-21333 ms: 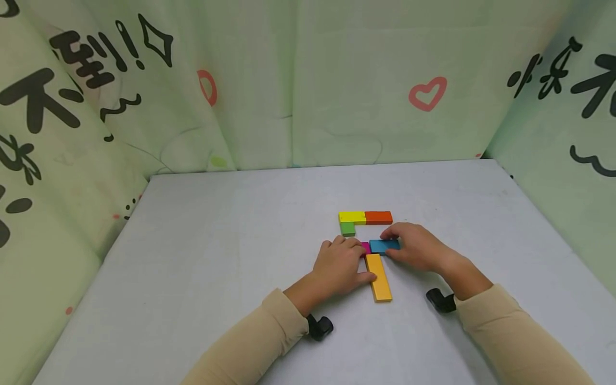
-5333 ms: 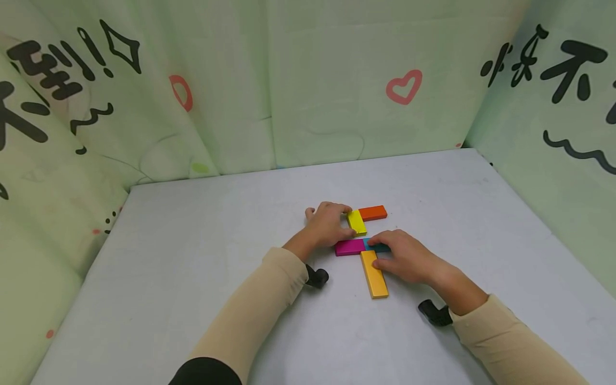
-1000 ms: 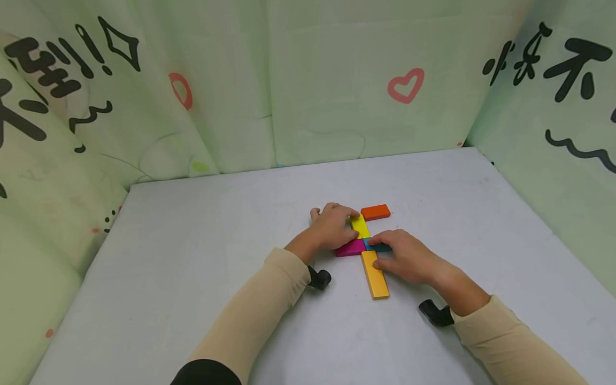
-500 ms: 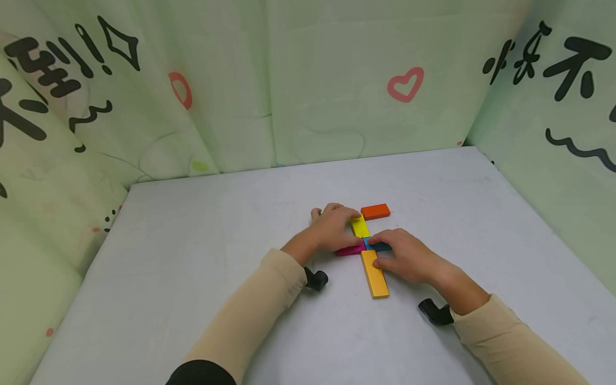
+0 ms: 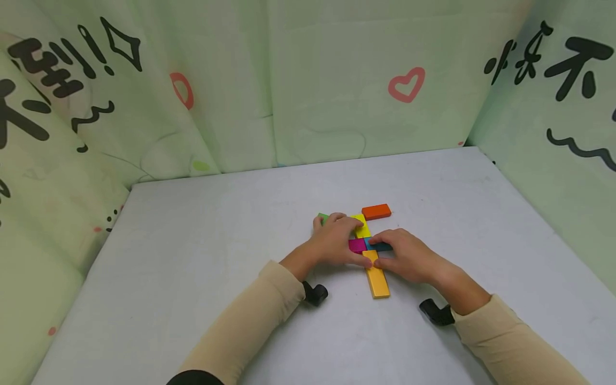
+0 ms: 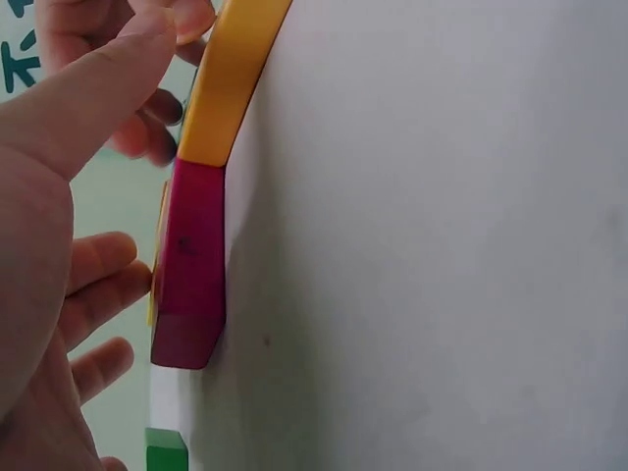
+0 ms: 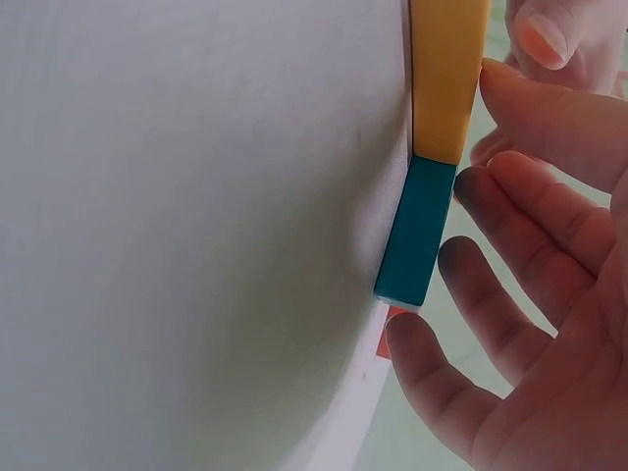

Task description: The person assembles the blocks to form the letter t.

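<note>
Flat coloured wooden blocks lie on the white table. In the head view a magenta block (image 5: 357, 245) and a blue block (image 5: 383, 247) meet end to end. A long amber block (image 5: 377, 283) runs from them toward the person, and a yellow block (image 5: 362, 230) extends away on the far side. My left hand (image 5: 332, 243) spans the magenta block, fingertips at the yellow block and thumb tip at the amber block. My right hand (image 5: 409, 258) rests fingertips on the blue block, its thumb touching the amber block (image 7: 446, 78). Neither hand curls round a block.
Beyond the yellow block's far right corner lies a red-orange block (image 5: 376, 212). Behind the left hand a green block (image 5: 324, 217) is partly hidden. Printed pale green curtains (image 5: 317, 80) border the table (image 5: 216, 256) at the back and sides.
Over the last seconds the yellow block has come against the magenta and blue pair, away from the red-orange one. Just now my left hand shifted toward the person, its thumb leaving the magenta block.
</note>
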Action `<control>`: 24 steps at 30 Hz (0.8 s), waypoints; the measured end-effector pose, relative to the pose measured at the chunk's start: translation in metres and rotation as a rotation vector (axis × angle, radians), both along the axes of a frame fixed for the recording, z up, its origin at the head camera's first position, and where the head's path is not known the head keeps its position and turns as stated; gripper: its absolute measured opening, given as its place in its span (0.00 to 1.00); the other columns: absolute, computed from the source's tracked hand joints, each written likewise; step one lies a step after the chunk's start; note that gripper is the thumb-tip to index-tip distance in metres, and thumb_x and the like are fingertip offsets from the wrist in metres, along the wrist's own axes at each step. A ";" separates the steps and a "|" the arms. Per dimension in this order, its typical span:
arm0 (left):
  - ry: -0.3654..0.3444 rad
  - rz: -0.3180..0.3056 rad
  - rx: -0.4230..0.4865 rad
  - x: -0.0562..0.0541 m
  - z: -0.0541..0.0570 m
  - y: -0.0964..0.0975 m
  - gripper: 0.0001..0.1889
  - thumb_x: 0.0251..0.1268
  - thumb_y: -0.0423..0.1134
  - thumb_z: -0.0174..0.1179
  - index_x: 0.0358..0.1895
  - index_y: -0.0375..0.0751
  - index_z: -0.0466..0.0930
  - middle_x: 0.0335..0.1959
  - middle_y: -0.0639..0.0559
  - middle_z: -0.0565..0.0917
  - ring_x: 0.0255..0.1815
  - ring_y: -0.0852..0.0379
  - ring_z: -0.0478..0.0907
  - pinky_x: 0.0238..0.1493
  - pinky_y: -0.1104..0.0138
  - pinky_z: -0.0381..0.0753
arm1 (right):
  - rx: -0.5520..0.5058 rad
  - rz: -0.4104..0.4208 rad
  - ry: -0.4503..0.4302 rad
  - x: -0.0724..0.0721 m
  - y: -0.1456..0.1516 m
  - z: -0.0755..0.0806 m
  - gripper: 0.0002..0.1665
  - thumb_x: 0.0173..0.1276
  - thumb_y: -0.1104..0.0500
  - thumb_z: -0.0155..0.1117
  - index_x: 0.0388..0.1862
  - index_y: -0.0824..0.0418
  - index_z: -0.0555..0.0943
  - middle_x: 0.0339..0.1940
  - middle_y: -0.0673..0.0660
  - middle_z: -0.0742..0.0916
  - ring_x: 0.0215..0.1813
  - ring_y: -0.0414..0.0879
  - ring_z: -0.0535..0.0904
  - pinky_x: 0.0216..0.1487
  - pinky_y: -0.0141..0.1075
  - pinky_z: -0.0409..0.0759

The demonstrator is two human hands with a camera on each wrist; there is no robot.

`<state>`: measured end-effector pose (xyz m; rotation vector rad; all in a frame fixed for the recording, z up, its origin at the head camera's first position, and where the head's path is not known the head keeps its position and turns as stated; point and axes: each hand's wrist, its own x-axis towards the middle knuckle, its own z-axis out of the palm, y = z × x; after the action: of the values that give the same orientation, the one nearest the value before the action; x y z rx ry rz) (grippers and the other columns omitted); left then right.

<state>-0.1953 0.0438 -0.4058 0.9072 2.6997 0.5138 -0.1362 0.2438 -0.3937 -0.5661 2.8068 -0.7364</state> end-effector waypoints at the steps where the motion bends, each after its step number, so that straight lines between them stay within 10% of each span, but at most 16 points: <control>1: 0.010 0.001 -0.006 0.001 -0.001 0.000 0.47 0.49 0.72 0.68 0.71 0.51 0.70 0.68 0.57 0.73 0.73 0.51 0.57 0.63 0.45 0.53 | 0.001 0.001 0.002 0.000 0.000 0.000 0.25 0.65 0.59 0.71 0.59 0.68 0.79 0.56 0.62 0.83 0.60 0.61 0.74 0.62 0.57 0.72; 24: 0.100 -0.009 -0.060 0.008 -0.005 0.007 0.49 0.49 0.75 0.64 0.74 0.54 0.67 0.72 0.58 0.69 0.75 0.52 0.54 0.65 0.41 0.55 | 0.009 -0.136 -0.003 -0.012 0.016 0.016 0.23 0.71 0.59 0.66 0.62 0.66 0.78 0.57 0.65 0.82 0.58 0.63 0.75 0.59 0.60 0.73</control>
<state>-0.1876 0.0509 -0.4107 0.9527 2.7821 0.3931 -0.1480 0.2602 -0.3772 -0.3744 2.8672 -0.7476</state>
